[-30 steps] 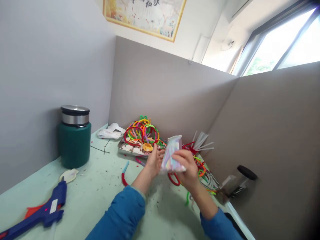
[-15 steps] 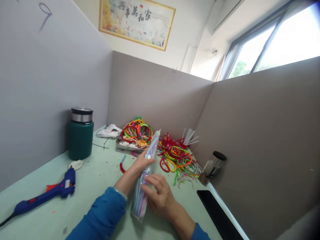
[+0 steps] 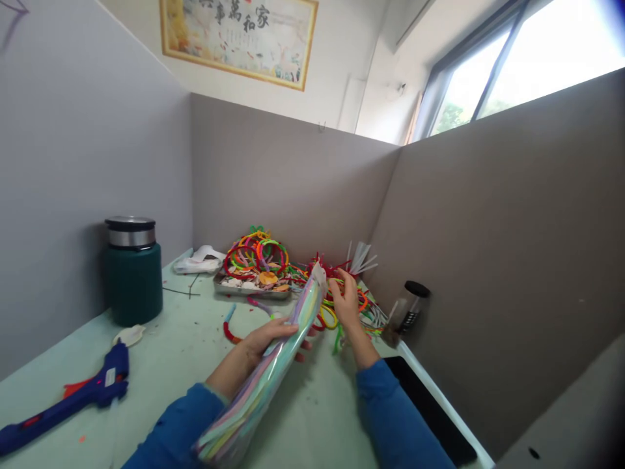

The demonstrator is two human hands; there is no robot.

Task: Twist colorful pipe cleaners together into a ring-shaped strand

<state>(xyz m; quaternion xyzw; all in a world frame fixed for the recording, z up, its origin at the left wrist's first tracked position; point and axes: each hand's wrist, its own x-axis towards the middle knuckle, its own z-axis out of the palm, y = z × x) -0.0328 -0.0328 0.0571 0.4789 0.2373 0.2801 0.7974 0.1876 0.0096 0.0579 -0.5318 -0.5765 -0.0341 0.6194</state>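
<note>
A long clear plastic packet of pastel pipe cleaners (image 3: 266,378) slants from the bottom centre up toward the middle of the view. My left hand (image 3: 273,340) is wrapped round its middle, thumb on top and fingertips showing at the right side. At the packet's upper end, my right hand (image 3: 346,301) is raised with bent fingers beside the whitish tip; whether it pinches the plastic is too small to tell. Behind it lies a heap of red, yellow and green pipe cleaners (image 3: 329,316).
A metal tray (image 3: 254,292) holds coloured rings and small pieces. On the left are a green flask (image 3: 133,280) and a blue glue gun (image 3: 97,385). A clear jar (image 3: 409,309) and a black flat object (image 3: 430,417) are at the right. Grey partitions surround the table.
The packet has turned so its broad side shows and its lower end is nearer the camera. My right hand has moved from its lower part up to its top. The view has shifted slightly.
</note>
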